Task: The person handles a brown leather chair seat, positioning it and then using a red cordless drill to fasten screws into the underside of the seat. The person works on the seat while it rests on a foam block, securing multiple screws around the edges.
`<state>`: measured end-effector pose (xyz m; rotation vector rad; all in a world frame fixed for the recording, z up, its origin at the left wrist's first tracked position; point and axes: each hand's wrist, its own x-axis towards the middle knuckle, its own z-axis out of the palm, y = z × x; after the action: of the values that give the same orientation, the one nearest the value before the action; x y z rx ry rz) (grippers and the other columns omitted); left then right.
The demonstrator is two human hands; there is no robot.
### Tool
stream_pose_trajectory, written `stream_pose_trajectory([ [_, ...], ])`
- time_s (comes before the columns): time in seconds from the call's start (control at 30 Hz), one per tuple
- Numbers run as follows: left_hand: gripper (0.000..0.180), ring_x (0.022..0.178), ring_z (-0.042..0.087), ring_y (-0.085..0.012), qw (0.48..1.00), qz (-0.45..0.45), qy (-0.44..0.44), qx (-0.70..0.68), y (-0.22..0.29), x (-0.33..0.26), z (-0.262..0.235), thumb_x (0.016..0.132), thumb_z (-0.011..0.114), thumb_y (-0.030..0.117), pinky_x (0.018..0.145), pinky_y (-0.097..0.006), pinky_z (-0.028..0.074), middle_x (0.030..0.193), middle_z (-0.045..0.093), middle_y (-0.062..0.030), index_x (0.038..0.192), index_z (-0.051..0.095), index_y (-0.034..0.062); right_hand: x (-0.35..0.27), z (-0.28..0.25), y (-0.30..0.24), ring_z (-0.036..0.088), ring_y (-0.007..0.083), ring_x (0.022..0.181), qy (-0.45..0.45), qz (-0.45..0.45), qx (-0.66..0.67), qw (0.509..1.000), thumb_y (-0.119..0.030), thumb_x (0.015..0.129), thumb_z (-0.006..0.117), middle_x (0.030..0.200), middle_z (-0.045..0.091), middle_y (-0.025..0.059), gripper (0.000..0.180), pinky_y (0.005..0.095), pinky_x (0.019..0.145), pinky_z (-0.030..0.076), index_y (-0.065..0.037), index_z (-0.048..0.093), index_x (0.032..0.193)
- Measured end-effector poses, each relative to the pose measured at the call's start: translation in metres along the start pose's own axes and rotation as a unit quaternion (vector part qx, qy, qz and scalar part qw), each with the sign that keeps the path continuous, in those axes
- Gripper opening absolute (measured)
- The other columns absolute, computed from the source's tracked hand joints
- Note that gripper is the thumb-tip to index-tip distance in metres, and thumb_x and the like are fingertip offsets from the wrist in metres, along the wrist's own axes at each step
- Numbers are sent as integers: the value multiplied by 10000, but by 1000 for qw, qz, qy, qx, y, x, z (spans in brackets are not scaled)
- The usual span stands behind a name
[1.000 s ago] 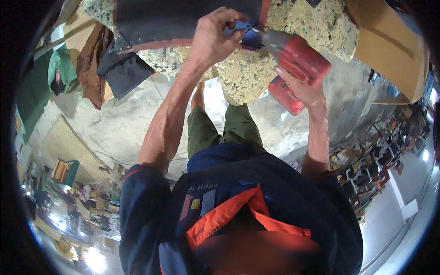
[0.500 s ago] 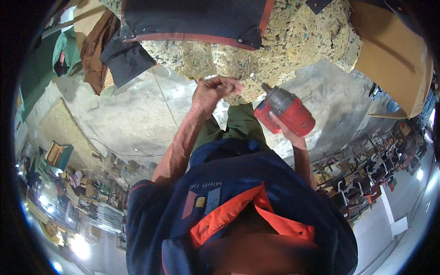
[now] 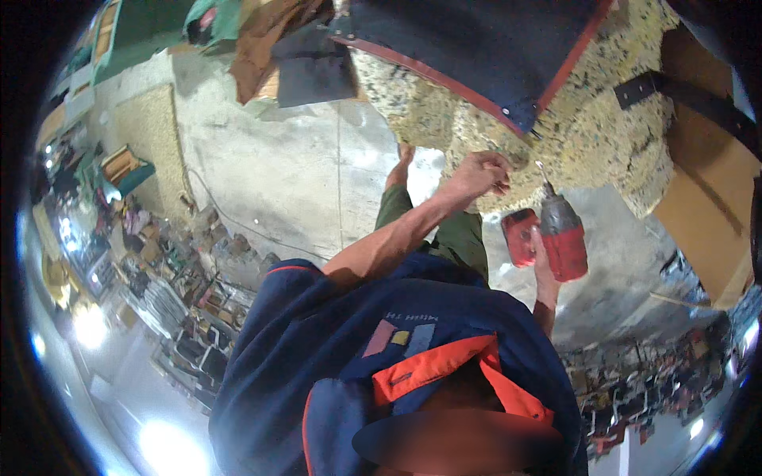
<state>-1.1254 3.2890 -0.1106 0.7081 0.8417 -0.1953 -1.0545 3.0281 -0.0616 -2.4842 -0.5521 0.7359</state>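
Observation:
In my right hand (image 3: 541,252) is a red and grey cordless drill (image 3: 563,238), its fingers wrapped round the grip. The thin bit points away from me, close to the edge of a speckled yellowish foam pad (image 3: 635,143). My left hand (image 3: 482,174) is just left of the bit, fingers curled together at the pad's near edge. Whatever it may hold is too small to make out. Beyond both hands a dark panel with a reddish-brown border (image 3: 468,47) lies on the foam. Its near corner, with small metal fasteners, points toward the drill.
A tan board (image 3: 706,222) stands at the right, with a dark strap (image 3: 698,99) across it. At the far left hang a dark cloth piece (image 3: 316,71) and a brown one (image 3: 266,47). A foam mat (image 3: 151,143) and cable lie on the concrete floor (image 3: 278,166), near cluttered goods.
The view has swung, so panel and foam sit further right and tilted. The drill has turned from pointing up-left to nearly straight away from me. My left hand remains curled near the foam's edge.

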Motion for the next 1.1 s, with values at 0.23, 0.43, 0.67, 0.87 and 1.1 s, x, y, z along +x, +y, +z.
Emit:
stream_pose_trajectory([
  [0.23,182,880,718,-233,999,14,-10,-28,5,5,12,940,556,-25,777,-351,616,960,698,-150,1083,664,-58,8,-8,24,664,248,1069,-29,68,33,997,-424,914,760,1177,702,69,487,409,931,518,-99,667,1264],
  [0.43,166,920,729,-241,1000,-6,11,10,-8,11,6,963,585,20,804,-364,613,1037,719,-157,1091,672,-41,-7,7,20,685,177,1022,-54,68,-26,996,-276,932,749,1128,723,38,364,356,899,555,-72,692,1228],
  [0.67,345,778,658,-255,893,195,157,375,9,2,0,829,780,163,683,-381,534,899,676,-111,1129,676,27,10,-10,-40,697,203,920,41,-189,-54,980,-275,886,806,1049,727,63,341,374,783,569,-71,708,1141],
  [0.87,695,987,557,-314,678,444,134,570,73,40,-10,680,881,288,851,-437,464,1052,577,-105,1310,631,132,63,-25,-70,717,241,949,71,-48,46,995,-189,856,812,1062,724,132,382,383,821,573,-28,674,1173],
  [1.1,865,994,556,-336,594,459,45,659,89,72,-23,660,849,539,836,-462,435,1072,574,-116,1419,579,222,171,-71,-131,708,398,1009,-14,-138,41,989,-119,865,709,1041,718,263,463,455,824,557,32,572,1281],
])
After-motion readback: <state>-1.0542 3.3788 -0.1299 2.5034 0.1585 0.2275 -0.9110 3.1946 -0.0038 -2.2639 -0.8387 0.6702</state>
